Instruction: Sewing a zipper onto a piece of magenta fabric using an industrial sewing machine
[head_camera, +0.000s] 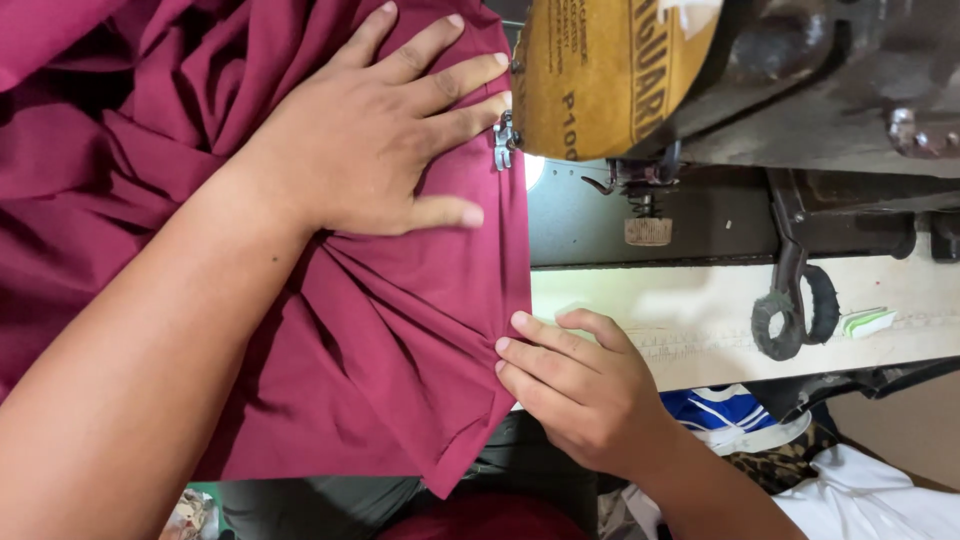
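fabric (380, 350) hides the needle; left hand (380, 140) spread flat, right hand (580, 385) pinching its edge.

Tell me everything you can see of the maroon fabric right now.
The maroon fabric is a soft, matte cloth, gathered into deep folds that fan out leftward. It covers the left of the view and drapes off the sewing machine table, its straight right edge running down from the presser foot. The left hand lies flat on top, fingers spread toward the foot. The right hand pinches that edge lower down. A folded corner hangs at the bottom.
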